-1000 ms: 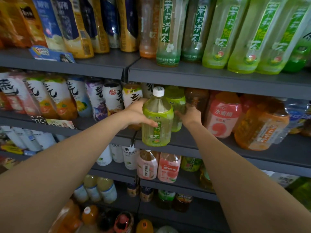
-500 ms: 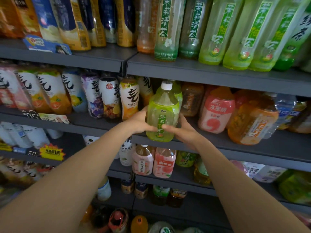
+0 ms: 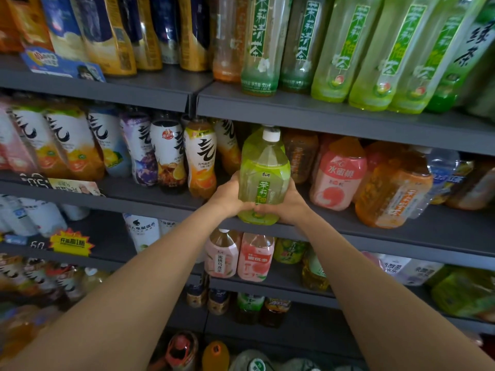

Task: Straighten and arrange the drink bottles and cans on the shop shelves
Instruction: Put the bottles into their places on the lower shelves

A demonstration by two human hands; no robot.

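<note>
I hold the green tea bottle (image 3: pixel 263 178) with both hands at the front edge of the second shelf (image 3: pixel 401 231). My left hand (image 3: pixel 227 198) grips its lower left side and my right hand (image 3: pixel 288 203) grips its lower right side; the fingers of both are curled around the bottle, and the thumbs meet near its base. Most of my fingers are hidden behind the bottle, so I cannot see how far they reach. The bottle stands upright, its white cap (image 3: pixel 271 135) just under the shelf above (image 3: pixel 334 116). I cannot tell if its bottom rests on the shelf or hangs just over the edge.

Behind it there is another green bottle (image 3: pixel 251 137), almost fully covered; only a part of its shoulder shows. To the right a brown bottle (image 3: pixel 301 156) stands close, then a pink bottle (image 3: pixel 338 174) and an orange bottle (image 3: pixel 392 188) that leans to the left. To the left an orange and white bottle (image 3: pixel 199 162) stands near my left hand, with a narrow dark gap between it and the green tea bottle.

The top shelf bottles are cut off by the upper border. The right end of the second shelf is blurred and I cannot read the labels there. In front of the orange bottle the shelf has some bare room.
</note>
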